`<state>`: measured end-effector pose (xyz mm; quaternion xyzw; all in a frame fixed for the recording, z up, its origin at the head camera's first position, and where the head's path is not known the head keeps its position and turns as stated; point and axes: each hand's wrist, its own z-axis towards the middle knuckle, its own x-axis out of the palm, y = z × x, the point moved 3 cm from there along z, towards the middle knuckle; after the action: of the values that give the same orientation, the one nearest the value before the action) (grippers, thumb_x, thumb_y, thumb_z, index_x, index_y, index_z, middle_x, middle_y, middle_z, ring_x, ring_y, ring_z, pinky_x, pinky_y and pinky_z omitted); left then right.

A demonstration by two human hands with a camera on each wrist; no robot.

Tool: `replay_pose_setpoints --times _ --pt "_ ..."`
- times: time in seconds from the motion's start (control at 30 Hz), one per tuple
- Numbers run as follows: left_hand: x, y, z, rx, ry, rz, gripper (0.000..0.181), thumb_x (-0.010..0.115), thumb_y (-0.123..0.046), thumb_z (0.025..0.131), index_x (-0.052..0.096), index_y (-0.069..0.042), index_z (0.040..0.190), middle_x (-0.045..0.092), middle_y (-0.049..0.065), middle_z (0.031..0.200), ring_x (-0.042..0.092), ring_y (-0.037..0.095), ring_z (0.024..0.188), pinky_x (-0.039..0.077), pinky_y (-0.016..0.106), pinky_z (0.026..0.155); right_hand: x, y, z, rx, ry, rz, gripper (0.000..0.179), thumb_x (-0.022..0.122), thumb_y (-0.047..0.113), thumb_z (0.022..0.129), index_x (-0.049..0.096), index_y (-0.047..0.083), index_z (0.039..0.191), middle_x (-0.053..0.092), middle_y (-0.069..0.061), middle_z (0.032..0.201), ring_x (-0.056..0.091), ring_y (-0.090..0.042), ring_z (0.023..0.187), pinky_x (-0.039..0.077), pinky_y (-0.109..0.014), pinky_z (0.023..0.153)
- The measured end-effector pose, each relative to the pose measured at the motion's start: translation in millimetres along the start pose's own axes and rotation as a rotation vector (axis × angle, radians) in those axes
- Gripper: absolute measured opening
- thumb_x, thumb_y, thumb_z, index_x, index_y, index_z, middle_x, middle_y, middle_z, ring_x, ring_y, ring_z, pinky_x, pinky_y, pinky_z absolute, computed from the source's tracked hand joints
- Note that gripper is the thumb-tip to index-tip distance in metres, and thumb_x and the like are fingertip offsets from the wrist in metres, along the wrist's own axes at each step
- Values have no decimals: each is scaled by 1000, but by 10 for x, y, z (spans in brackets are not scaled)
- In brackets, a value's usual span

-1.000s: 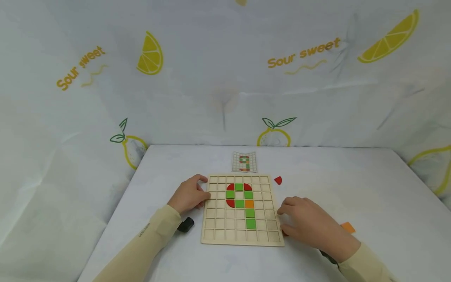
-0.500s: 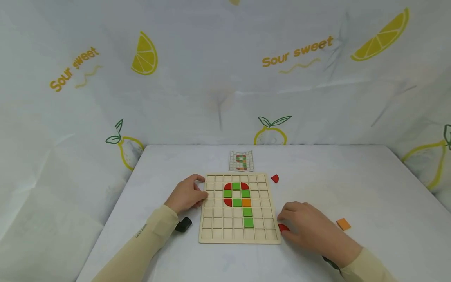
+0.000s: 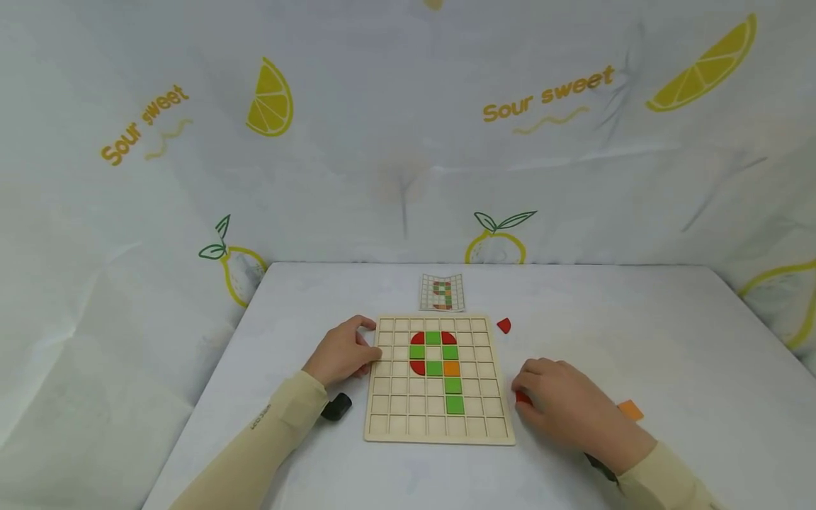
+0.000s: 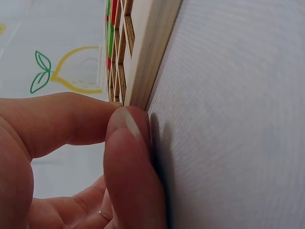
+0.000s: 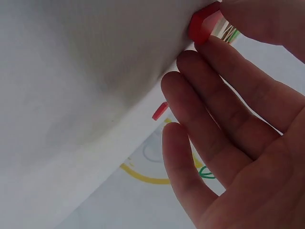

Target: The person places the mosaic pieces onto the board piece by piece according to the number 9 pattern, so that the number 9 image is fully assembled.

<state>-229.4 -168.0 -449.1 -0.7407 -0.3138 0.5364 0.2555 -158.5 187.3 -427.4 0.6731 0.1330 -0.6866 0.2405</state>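
My right hand (image 3: 564,404) is just right of the wooden grid board (image 3: 395,406). Between its thumb and index finger it pinches a red quarter-circle tile (image 5: 202,26), low over the table; the other fingers stay extended. On the board, several green tiles (image 3: 453,385), red quarter-circle tiles (image 3: 417,367) and one orange tile (image 3: 451,368) form a figure like a 9, ending two cells below the orange one. At the board's left edge, my left hand (image 3: 341,352) holds the rim with thumb and index finger, as the left wrist view shows up close.
Behind the board lies a card (image 3: 428,294) printed with a coloured 9 on a grid. A loose red quarter-circle tile (image 3: 503,326) is off the board's far right corner. A loose orange square (image 3: 630,410) lies beyond my right wrist. A black object (image 3: 337,406) sits by my left wrist.
My right hand has drawn slightly away from the board's right edge, with the red tile now between thumb and index finger. My left hand keeps its place; the head view shifted briefly.
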Motion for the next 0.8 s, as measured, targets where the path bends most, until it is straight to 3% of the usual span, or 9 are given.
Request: replay_pose_setpoints --times 0.2,0.33,0.63,0.8 --pt "-9 -15 -4 8 1 -2 55 78 -19 92 60 -13 144 70 6 88 68 17 65 56 29 62 -22 -71 -73 -5 -35 -17 13 89 25 85 77 27 88 61 18 85 52 -3 77 57 -38 80" --pt "-26 -19 -5 7 -3 3 55 78 -19 92 60 -13 144 69 6 88 68 17 65 56 29 62 -40 -103 -136 -8 -45 0 17 92 26 82 78 27 92 61 19 89 55 -4 80 58 -39 83" --pt "-39 -29 -31 8 -2 8 55 78 -18 92 61 -11 144 69 7 87 68 17 65 56 29 61 -62 -63 -145 -73 -15 44 32 91 20 82 80 20 112 66 15 105 61 -6 94 61 -37 88" --pt "-14 -32 -33 11 8 3 55 77 -18 93 61 -11 144 69 6 87 68 17 65 56 28 61 -32 -8 -94 -48 50 45 28 90 19 84 81 23 111 68 14 107 62 -7 96 61 -39 91"
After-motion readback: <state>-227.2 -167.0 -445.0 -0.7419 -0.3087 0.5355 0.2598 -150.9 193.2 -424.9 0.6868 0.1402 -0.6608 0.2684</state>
